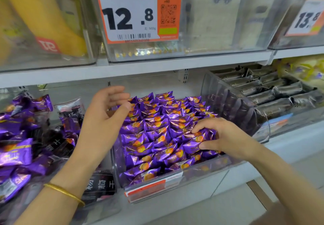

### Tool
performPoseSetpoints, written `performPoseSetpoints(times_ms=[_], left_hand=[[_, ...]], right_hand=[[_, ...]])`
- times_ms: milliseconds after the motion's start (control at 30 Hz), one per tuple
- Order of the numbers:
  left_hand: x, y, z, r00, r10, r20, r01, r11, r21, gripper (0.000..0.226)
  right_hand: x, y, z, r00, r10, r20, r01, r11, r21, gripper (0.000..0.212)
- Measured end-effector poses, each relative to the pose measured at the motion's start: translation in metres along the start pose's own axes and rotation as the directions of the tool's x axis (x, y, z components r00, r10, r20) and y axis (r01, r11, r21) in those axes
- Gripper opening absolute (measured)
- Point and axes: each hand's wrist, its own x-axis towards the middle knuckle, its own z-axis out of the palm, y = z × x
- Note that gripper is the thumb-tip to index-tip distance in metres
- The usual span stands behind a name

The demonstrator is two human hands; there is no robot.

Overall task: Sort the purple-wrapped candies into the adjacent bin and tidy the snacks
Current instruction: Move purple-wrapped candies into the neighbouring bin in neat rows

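Head view: the right hand (222,137) pinches purple candies (157,128) with curled fingers (201,127), near the front right corner of the full bin (201,170) at the shelf (175,205) front edge. The left hand (105,109) hovers open. I think a careless pull may spill candies over the low front wall.

At twelve o'clock an orange-edged price tag (138,10) on a clear upper bin reads "12.8" in heavy black. Small "元 500g" stands beneath, a line of Chinese ending in "吐司面包" runs above, and the tag also carries a QR code and a barcode. At two o'clock a second price tag (306,17) shows "13.8", its last digit at the frame's edge. At ten o'clock a red label (48,45) bears tilted white digits like "91". At seven o'clock a dark packet (103,184) shows "梅干". Print on the purple-wrapped candies (157,128) is too small to read.
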Motion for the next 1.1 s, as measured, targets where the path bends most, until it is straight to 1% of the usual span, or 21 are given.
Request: performPoseSetpoints(times_ms=[67, 200, 333, 433, 567, 700, 800, 933, 1033, 1100], left_hand=[[0.002, -0.001, -0.002, 0.999, -0.007, -0.036, 0.006, 0.999, -0.036, 0.029], [0.004, -0.003, -0.007, 0.997, -0.020, -0.081, 0.014, 0.997, -0.073, 0.028], [0.006, -0.006, -0.011, 0.993, -0.035, -0.113, 0.023, 0.995, -0.101, 0.025], [0.009, -0.008, -0.014, 0.988, -0.056, -0.147, 0.038, 0.992, -0.121, 0.023], [0.010, -0.010, -0.016, 0.986, -0.069, -0.154, 0.049, 0.990, -0.130, 0.022], [0.011, -0.012, -0.016, 0.987, -0.064, -0.151, 0.043, 0.989, -0.140, 0.023], [0.012, -0.014, -0.015, 0.986, -0.072, -0.147, 0.049, 0.987, -0.155, 0.023], [0.019, -0.020, -0.025, 0.979, -0.126, -0.161, 0.091, 0.974, -0.208, 0.023], [0.029, -0.033, -0.048, 0.961, -0.175, -0.215, 0.142, 0.977, -0.157, 0.021], [0.033, -0.045, -0.064, 0.955, -0.224, -0.194, 0.214, 0.974, -0.072, 0.023]], right_hand=[[0.000, -0.001, 0.006, 1.000, 0.007, -0.011, -0.007, 1.000, -0.009, 0.040], [0.000, -0.003, 0.011, 0.997, 0.052, 0.064, -0.046, 0.994, -0.094, 0.045], [-0.004, -0.007, 0.006, 0.985, 0.105, 0.136, -0.098, 0.993, -0.062, 0.048], [-0.004, -0.007, 0.008, 0.980, 0.164, 0.109, -0.158, 0.985, -0.069, 0.050], [-0.005, -0.013, 0.008, 0.961, 0.261, 0.094, -0.254, 0.964, -0.074, 0.065], [-0.005, -0.021, 0.014, 0.962, 0.261, 0.075, -0.251, 0.960, -0.127, 0.069], [-0.006, -0.025, 0.018, 0.964, 0.250, 0.088, -0.233, 0.958, -0.167, 0.071], [-0.005, -0.017, 0.014, 0.955, 0.272, 0.117, -0.263, 0.961, -0.088, 0.077], [-0.003, -0.011, 0.013, 0.962, 0.255, 0.095, -0.247, 0.965, -0.086, 0.082], [-0.003, -0.010, 0.014, 0.965, 0.247, 0.088, -0.238, 0.965, -0.107, 0.085]])
